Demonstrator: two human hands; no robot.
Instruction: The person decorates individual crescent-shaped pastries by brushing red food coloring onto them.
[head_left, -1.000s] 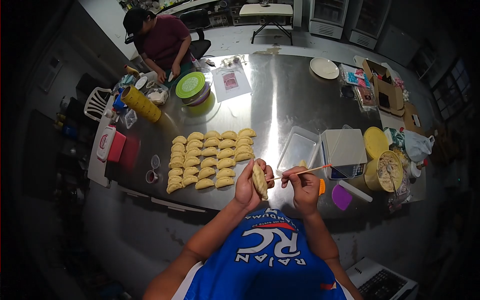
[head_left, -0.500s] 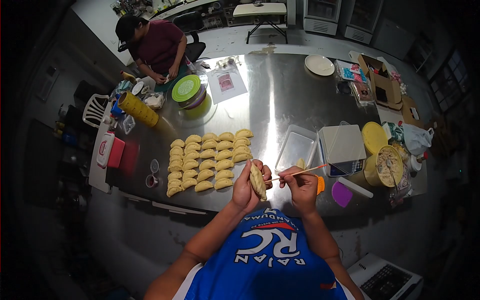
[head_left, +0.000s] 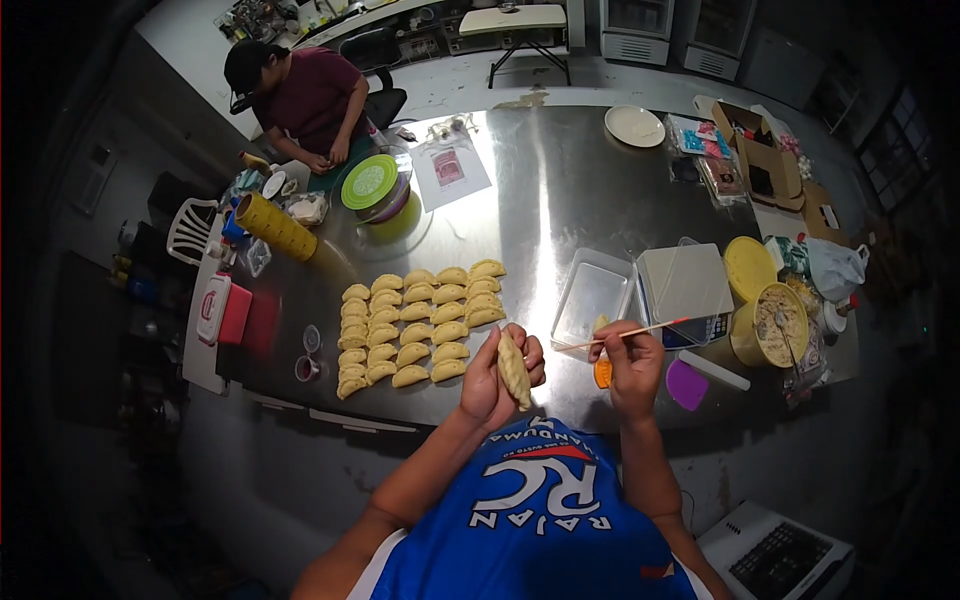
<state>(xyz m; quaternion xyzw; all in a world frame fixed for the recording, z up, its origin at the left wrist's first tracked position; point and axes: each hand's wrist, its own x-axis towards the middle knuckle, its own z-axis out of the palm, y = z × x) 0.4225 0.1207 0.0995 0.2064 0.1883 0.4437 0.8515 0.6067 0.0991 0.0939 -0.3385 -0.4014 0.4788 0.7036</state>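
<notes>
In my left hand [head_left: 490, 385] I hold a raw, half-moon dumpling [head_left: 513, 372] with a pleated edge, upright in front of my chest. My right hand [head_left: 631, 370] pinches a thin wooden skewer [head_left: 640, 332] with a reddish end; its pale tip points left, apart from the dumpling. Rows of finished dumplings [head_left: 414, 333] lie on the steel table to the left of my hands. Just beyond my right hand stands a clear plastic tray [head_left: 594, 298], with a bit of dough near its front corner.
At right are a kitchen scale bearing a pale lid [head_left: 686, 283], a yellow tub of filling [head_left: 775, 325] with a spoon, a purple scraper [head_left: 687, 386] and an orange tool [head_left: 602, 374]. A pink box [head_left: 224, 309] sits left. Across the table [head_left: 580, 190], a person [head_left: 315, 100] works.
My right hand has drawn the skewer away from the dumpling, to the right. My left hand still holds the dumpling in nearly the same place.
</notes>
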